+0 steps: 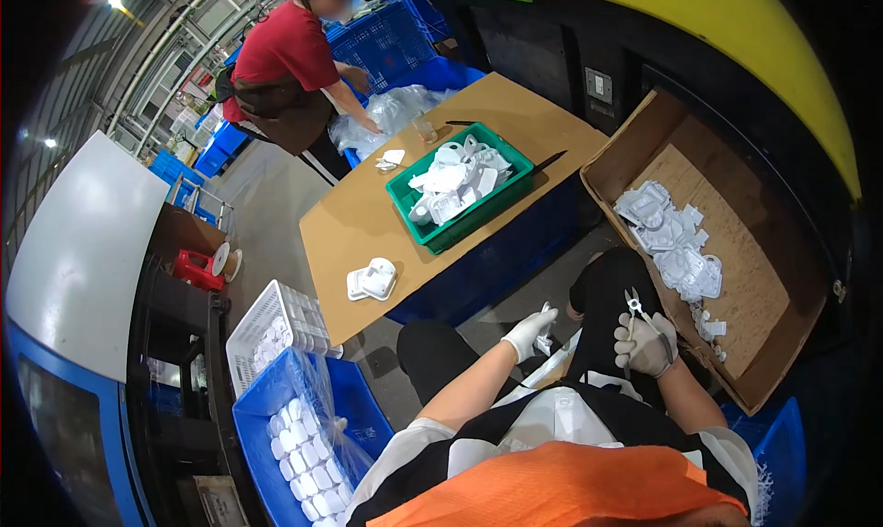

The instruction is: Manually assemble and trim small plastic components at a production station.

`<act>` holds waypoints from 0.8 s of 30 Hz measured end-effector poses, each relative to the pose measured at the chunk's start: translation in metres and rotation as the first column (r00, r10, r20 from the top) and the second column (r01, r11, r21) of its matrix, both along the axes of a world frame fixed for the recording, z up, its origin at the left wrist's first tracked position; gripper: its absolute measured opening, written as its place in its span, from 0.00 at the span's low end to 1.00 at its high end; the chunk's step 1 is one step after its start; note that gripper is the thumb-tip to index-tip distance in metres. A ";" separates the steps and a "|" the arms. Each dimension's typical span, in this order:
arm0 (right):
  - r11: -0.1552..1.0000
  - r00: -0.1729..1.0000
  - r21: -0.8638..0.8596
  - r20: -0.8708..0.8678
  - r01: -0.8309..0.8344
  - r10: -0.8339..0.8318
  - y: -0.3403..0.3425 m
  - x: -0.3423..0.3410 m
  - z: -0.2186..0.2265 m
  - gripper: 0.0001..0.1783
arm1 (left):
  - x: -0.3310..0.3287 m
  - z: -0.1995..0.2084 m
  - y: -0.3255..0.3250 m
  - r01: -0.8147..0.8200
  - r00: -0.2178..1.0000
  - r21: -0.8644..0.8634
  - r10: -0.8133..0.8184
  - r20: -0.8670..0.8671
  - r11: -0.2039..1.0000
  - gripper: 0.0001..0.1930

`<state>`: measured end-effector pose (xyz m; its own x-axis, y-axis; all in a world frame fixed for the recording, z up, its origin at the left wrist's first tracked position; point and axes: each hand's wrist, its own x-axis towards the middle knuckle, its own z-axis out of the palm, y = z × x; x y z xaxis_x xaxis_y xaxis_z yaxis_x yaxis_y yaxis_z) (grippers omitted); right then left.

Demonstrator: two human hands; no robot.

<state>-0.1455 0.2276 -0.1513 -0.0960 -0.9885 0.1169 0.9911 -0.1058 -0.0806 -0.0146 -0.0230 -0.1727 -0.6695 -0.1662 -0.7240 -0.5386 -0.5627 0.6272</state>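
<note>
My left hand (528, 336), in a white glove, is closed on a small white plastic part (544, 343) above my lap. To its right my right hand (647, 347), gloved too, grips a pair of cutting pliers (635, 304). The jaws point away from me and look parted. White molded pieces (557, 415) lie in my lap. Ahead of me a green bin (440, 242) heaped with white plastic parts (452, 179) stands on a cardboard-topped table (345, 234). Two white molded parts (372, 280) sit on the table's near left corner.
A large cardboard box (763, 223) at my right holds white plastic scraps (670, 237). At left stand a blue crate (253, 412) with rows of white parts and a white basket (242, 348). A knife (550, 162) lies beside the bin. A co-worker (285, 58) handles clear plastic bags beyond the table.
</note>
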 end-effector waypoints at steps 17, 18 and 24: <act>0.982 0.969 0.185 -0.244 0.025 0.021 -0.006 0.033 0.101 0.50 | -0.003 0.090 -0.032 -0.080 0.668 0.525 0.437 -0.603 0.847 0.43; 0.976 0.921 0.213 -0.386 0.042 0.044 -0.008 0.034 0.114 0.51 | 0.000 0.105 -0.031 -0.094 0.619 0.506 0.449 -0.645 0.857 0.44; 0.921 -0.120 0.143 -0.973 0.362 0.199 -0.044 0.040 0.162 0.47 | 0.023 0.170 -0.028 -0.163 0.456 0.269 0.315 -0.833 0.949 0.50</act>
<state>-0.1060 0.1834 0.0105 -0.2381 -0.9687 -0.0697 -0.2318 0.1264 -0.9645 0.0084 -0.0515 -0.0029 -0.9115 -0.3777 0.1627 0.3952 -0.6953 0.6003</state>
